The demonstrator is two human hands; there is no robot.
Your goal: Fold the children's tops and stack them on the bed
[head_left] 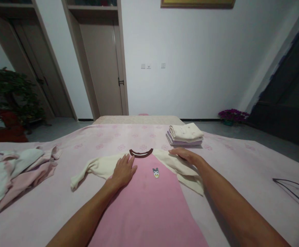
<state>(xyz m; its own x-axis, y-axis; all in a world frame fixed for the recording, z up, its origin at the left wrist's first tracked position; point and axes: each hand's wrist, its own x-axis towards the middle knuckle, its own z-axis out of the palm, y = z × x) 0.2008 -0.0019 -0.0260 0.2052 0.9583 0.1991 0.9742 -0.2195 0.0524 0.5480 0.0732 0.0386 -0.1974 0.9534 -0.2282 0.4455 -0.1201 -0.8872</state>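
A pink shirt [149, 195] with cream sleeves, a brown collar and a small cartoon patch lies flat on the pink bedspread [242, 171], collar away from me. My left hand [123, 169] rests flat, fingers spread, on the shirt's left shoulder. My right hand [184, 154] lies palm down on the right cream sleeve near its shoulder, fingers stretched out. Neither hand holds anything.
A folded stack of cream and lilac clothes [185, 134] sits beyond my right hand. A loose heap of pink and white garments [15, 171] lies at the left. A black wire hanger [293, 190] lies at the right edge. A potted plant [10, 96] and doors stand beyond.
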